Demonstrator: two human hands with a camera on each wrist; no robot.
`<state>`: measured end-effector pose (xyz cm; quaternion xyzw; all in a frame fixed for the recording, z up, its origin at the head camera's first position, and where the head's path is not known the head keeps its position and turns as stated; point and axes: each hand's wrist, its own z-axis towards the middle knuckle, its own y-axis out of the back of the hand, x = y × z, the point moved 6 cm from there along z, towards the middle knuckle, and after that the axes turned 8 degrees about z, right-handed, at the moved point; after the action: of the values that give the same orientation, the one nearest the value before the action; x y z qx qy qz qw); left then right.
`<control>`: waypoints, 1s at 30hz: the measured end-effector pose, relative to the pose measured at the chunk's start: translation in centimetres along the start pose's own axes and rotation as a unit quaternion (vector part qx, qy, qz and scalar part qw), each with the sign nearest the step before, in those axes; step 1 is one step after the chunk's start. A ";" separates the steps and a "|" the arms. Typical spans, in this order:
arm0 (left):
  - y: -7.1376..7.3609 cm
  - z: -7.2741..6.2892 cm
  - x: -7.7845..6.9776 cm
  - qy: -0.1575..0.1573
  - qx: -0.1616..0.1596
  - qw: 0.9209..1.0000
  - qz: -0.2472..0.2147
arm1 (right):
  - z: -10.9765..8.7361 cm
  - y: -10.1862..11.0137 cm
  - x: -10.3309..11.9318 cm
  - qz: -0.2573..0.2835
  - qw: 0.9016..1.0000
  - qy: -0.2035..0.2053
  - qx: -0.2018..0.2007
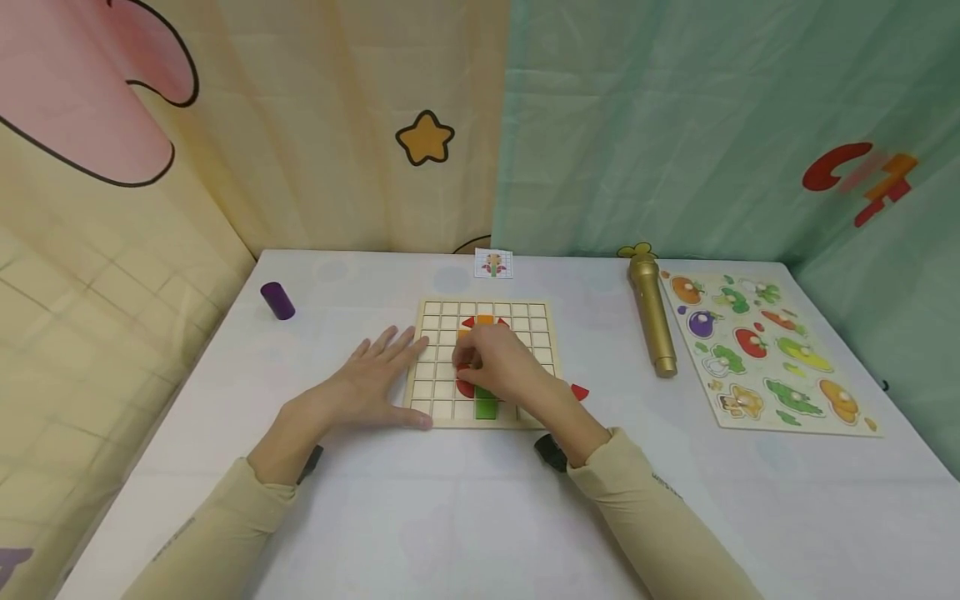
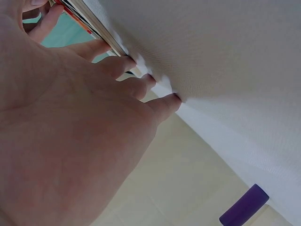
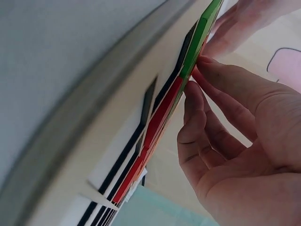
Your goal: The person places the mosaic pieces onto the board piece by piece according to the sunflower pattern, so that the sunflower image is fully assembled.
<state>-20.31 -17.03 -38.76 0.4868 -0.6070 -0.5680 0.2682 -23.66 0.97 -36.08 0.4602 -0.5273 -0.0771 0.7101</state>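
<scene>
A wooden grid board point(image 1: 442, 408) lies on the table with small coloured tiles in its cells. My left hand point(image 1: 367, 383) is spread flat beside it, forefinger and thumb on its left edge; the left wrist view shows the fingertips resting on the tablecloth. Over the middle of the board, my right hand point(image 1: 502, 362) pinches a small red tile point(image 1: 463, 367) between thumb and fingertips, its shape mostly hidden. Below those fingers sit another red tile point(image 1: 465, 389) and green tiles point(image 1: 486, 408). An orange tile point(image 1: 485, 320) lies farther up between red ones, partly behind the hand.
A loose red tile point(image 1: 579, 392) lies just right of the board. Behind the board is a small pattern card point(image 1: 493, 264). A purple cylinder point(image 1: 278, 301) stands at far left; a gold tube point(image 1: 652, 317) and a vegetable puzzle board point(image 1: 765, 421) lie at right.
</scene>
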 end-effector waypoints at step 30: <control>-0.1 0.0 0.0 0.003 -0.004 1.000 0.002 | -3.6 5.0 -2.1 -0.004 0.999 0.026 -0.033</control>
<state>-20.30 -16.99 -38.80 0.4859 -0.6053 -0.5684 0.2730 -23.44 7.09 -33.90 0.4406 -0.5035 -0.0856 0.7383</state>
